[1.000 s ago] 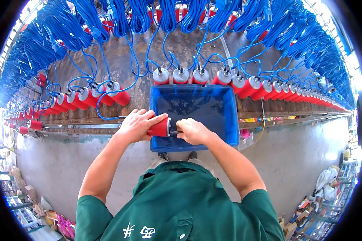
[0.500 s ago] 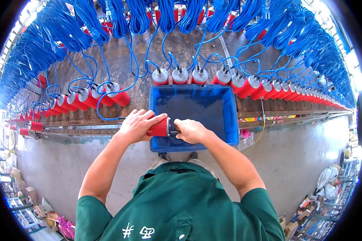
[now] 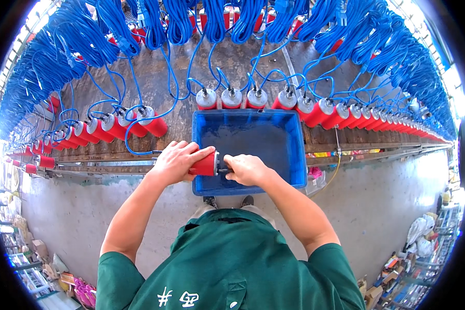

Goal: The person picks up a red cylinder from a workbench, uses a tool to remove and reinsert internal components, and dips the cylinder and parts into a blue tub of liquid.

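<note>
My left hand (image 3: pixel 175 162) is wrapped over a red cylinder (image 3: pixel 206 165) that lies sideways above the near left of a blue plastic bin (image 3: pixel 300 160). A pale metal rim shows at the cylinder's right end. A blue cable (image 3: pixel 126 138) runs to its left end, by my wrist. The fingers of my right hand (image 3: pixel 246 169) are closed at a short dark piece (image 3: pixel 224 170) sticking out of that rim. Whether this piece belongs to the cylinder or is a separate tool I cannot tell. The bin's floor has dark, wet-looking patches.
Red cylinders with grey metal caps (image 3: pixel 257 97) stand in a long row along the worn table (image 3: pixel 181 121). Blue cables link them to thick hanging coils (image 3: pixel 178 23) at the back. A thin yellow hose (image 3: pixel 337 168) hangs right of the bin. Clutter lies at both floor edges.
</note>
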`<action>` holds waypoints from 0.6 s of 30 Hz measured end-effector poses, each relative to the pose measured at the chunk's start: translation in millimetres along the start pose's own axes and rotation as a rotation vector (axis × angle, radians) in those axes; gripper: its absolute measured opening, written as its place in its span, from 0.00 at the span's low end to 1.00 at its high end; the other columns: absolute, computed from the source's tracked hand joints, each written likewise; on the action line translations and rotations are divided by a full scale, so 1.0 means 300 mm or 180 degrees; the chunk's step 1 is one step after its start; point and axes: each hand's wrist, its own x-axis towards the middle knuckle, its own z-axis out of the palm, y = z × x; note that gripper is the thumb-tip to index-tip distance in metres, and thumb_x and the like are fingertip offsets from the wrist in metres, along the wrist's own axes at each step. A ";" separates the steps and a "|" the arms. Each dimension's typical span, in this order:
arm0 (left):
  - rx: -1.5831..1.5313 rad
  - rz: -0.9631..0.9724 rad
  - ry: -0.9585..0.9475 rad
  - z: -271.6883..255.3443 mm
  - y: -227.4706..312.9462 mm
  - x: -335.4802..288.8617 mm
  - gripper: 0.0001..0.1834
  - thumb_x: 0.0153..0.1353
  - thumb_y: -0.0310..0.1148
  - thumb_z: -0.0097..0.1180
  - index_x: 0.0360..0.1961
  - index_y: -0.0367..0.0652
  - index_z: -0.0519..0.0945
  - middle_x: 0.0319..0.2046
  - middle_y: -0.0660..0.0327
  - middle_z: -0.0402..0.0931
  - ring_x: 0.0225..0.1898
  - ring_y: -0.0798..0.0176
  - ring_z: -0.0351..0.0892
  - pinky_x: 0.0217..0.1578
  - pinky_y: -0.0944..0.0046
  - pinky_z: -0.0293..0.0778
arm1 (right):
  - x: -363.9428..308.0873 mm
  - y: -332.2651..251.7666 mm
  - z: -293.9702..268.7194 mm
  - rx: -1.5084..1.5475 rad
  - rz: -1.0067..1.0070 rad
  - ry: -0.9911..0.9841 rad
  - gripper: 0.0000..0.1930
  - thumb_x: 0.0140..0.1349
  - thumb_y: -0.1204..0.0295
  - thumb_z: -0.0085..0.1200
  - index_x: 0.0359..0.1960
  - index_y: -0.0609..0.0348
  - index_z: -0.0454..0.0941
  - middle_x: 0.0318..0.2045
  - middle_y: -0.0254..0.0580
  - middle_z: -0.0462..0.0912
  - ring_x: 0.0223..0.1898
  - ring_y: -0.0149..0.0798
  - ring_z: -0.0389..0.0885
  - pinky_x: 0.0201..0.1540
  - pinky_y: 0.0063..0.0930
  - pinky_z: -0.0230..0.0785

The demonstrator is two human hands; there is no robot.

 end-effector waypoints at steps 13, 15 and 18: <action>-0.0010 -0.0013 -0.0015 -0.005 0.007 0.000 0.57 0.42 0.40 0.80 0.77 0.67 0.66 0.53 0.63 0.77 0.54 0.54 0.79 0.57 0.51 0.75 | -0.050 0.010 -0.017 0.0021 0.0207 0.0361 0.14 0.67 0.65 0.63 0.46 0.60 0.77 0.45 0.49 0.88 0.52 0.56 0.85 0.53 0.50 0.78; -0.0024 -0.0003 -0.0011 -0.009 0.008 0.005 0.58 0.42 0.40 0.80 0.77 0.66 0.66 0.53 0.63 0.77 0.54 0.54 0.79 0.57 0.52 0.75 | -0.019 0.072 0.048 0.0885 0.0262 0.0734 0.12 0.67 0.66 0.64 0.42 0.60 0.76 0.36 0.46 0.87 0.39 0.46 0.88 0.36 0.40 0.80; -0.0011 -0.0013 -0.0006 0.000 0.008 0.005 0.58 0.41 0.40 0.81 0.77 0.66 0.66 0.52 0.64 0.77 0.54 0.55 0.80 0.56 0.52 0.75 | 0.011 0.059 0.071 0.3289 0.0709 0.0497 0.16 0.69 0.62 0.66 0.42 0.59 0.73 0.27 0.37 0.79 0.24 0.26 0.78 0.18 0.22 0.64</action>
